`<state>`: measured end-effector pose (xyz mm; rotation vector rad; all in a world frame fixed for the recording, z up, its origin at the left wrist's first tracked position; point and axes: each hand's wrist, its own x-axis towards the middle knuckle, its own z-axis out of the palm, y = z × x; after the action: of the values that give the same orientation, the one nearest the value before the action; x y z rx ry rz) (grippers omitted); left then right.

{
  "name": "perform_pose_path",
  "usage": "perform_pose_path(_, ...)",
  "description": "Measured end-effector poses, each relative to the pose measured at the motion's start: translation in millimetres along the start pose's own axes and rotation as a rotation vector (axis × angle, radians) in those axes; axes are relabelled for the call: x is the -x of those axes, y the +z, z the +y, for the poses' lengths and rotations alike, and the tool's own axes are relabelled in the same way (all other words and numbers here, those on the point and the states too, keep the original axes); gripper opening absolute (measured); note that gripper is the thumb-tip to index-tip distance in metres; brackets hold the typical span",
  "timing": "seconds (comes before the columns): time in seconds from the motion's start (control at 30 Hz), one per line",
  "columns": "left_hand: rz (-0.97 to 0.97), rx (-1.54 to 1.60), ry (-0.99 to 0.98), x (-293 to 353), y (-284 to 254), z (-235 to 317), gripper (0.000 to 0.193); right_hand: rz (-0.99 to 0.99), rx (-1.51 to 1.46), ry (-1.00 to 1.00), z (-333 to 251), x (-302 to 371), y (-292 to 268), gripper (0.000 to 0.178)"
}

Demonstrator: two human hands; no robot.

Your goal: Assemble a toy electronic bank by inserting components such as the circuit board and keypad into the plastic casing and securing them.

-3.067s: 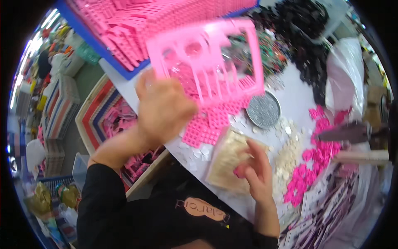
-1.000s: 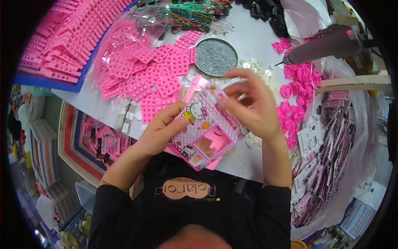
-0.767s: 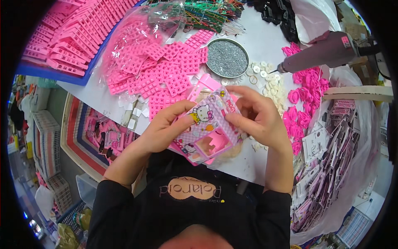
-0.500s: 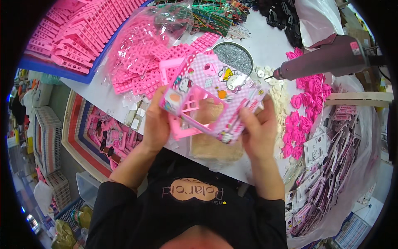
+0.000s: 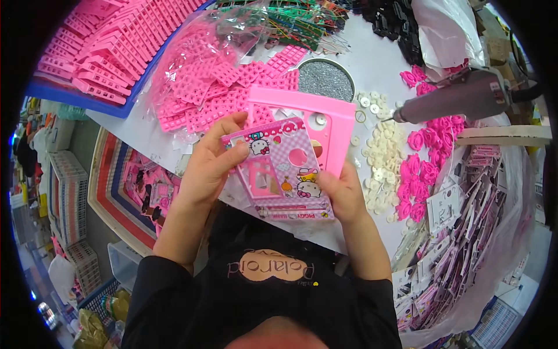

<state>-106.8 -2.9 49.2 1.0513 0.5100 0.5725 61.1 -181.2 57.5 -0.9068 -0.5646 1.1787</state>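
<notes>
A printed pink-checked plastic panel (image 5: 279, 148) with cartoon cats, a round hole and a window-like cutout is tilted in front of me over the table. My left hand (image 5: 212, 160) is closed on its left edge, thumb on the printed face. My right hand (image 5: 343, 192) grips its right edge, thumb near a cat figure. Behind it stands a plain pink plastic panel (image 5: 340, 131) with cutouts, next to my right fingers. The two look joined or held together, but I cannot tell which. A further printed strip shows below the panel's lower edge.
An electric screwdriver (image 5: 453, 96) hangs at the right above white round parts (image 5: 381, 157) and pink rosette-shaped parts (image 5: 427, 139). A round tin (image 5: 326, 81) of screws stands behind the panel. Pink keypads (image 5: 212, 87) lie in a bag by a blue crate (image 5: 125, 110). Printed panels (image 5: 453, 250) are stacked at right.
Both hands have turned and tilted the panel, lowering it toward me. The plain pink panel now shows behind it. The screwdriver has swung slightly.
</notes>
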Motion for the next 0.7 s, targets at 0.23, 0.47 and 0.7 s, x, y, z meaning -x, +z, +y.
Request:
perform_pose_path(0.23, 0.206, -0.303, 0.096, 16.2, 34.6, 8.0, 0.093, 0.203, 0.354, -0.093, 12.5, 4.1, 23.9, 0.037)
perform_pose_path(0.47, 0.189, -0.421, 0.321, 15.8, 24.9, 5.0, 0.106, 0.084, 0.178, 0.164, 3.7, 7.3, 15.8, 0.034)
perform_pose_path(0.7, 0.185, -0.682, 0.275, 4.0, 18.6, -7.8, 0.082, 0.028, 0.379, 0.057, -5.6, 4.7, 19.5, 0.040)
